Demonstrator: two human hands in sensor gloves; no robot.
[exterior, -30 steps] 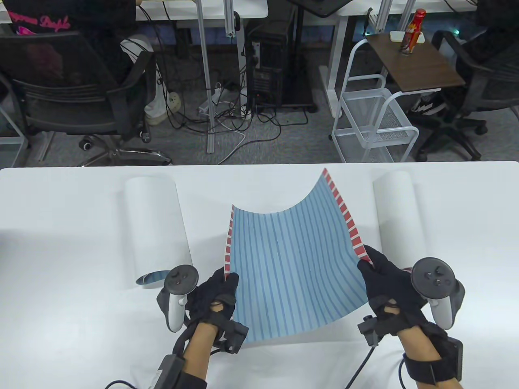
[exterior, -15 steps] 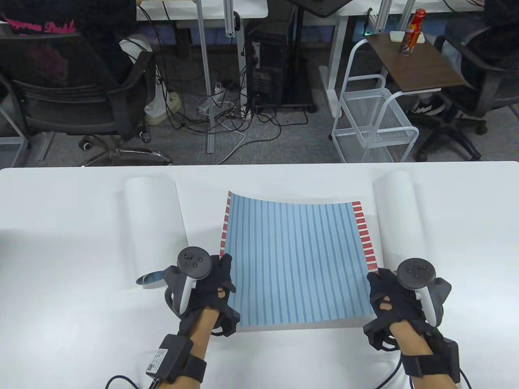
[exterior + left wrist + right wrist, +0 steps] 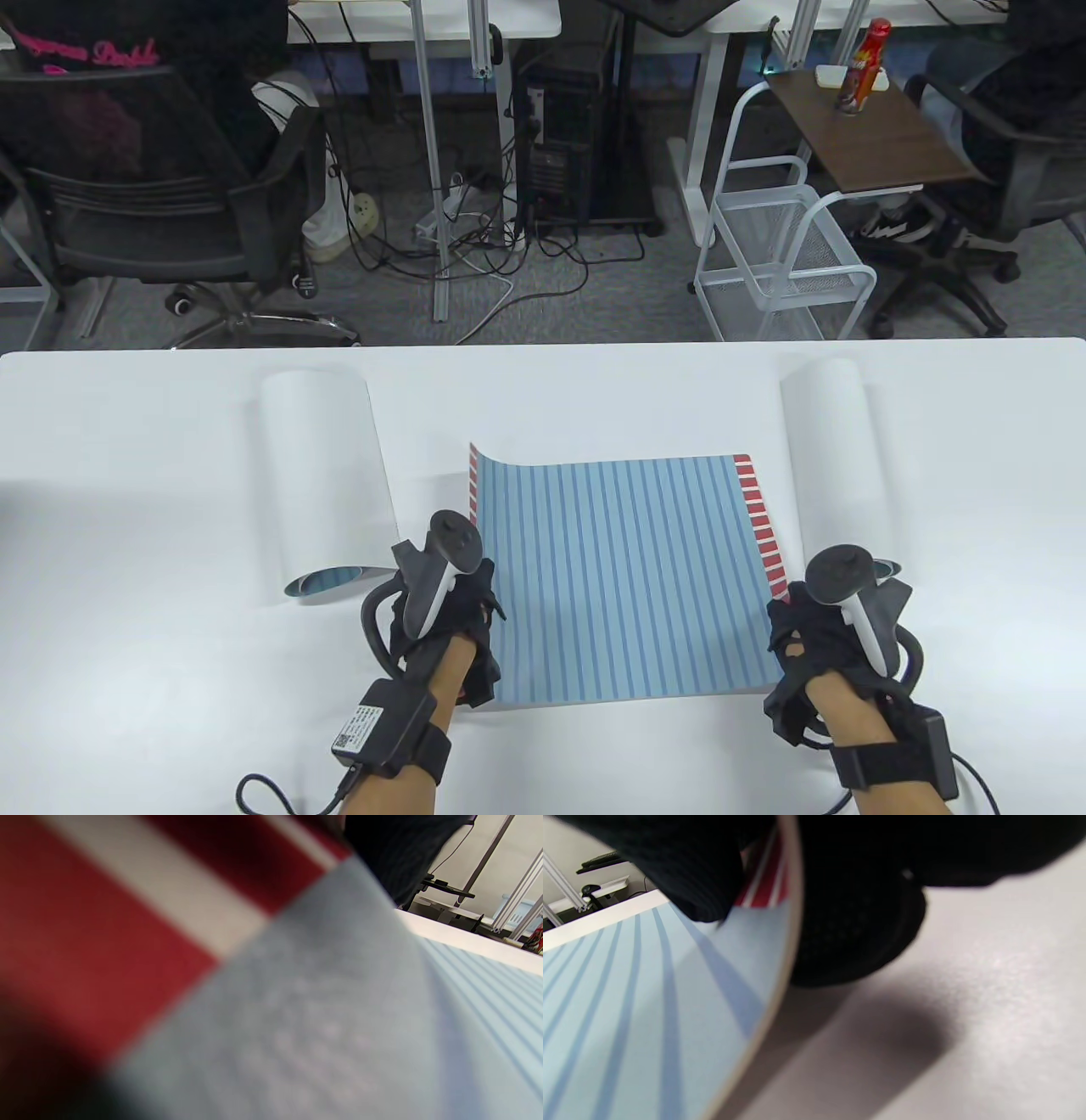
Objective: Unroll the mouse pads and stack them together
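A blue-striped mouse pad (image 3: 624, 577) with red-and-white side borders lies spread on the white table (image 3: 127, 594), its far left corner still curling up. My left hand (image 3: 462, 607) grips its left edge and my right hand (image 3: 793, 615) pinches its right edge. The left wrist view shows only the pad (image 3: 297, 1005), blurred and very close. The right wrist view shows gloved fingers (image 3: 704, 870) pinching the pad's edge (image 3: 649, 1005) a little above the table. A rolled pad (image 3: 327, 475) lies to the left and another rolled pad (image 3: 836, 463) to the right, white sides out.
Beyond the table's far edge are office chairs (image 3: 161, 195), a white wire cart (image 3: 789, 246), a computer tower (image 3: 556, 144) and loose cables on the floor. A side table (image 3: 882, 127) holds a red bottle (image 3: 861, 64).
The pad was held up and bowed between both hands; it has been lowered toward me and now lies nearly flat. Both hands moved down and closer to the near edge.
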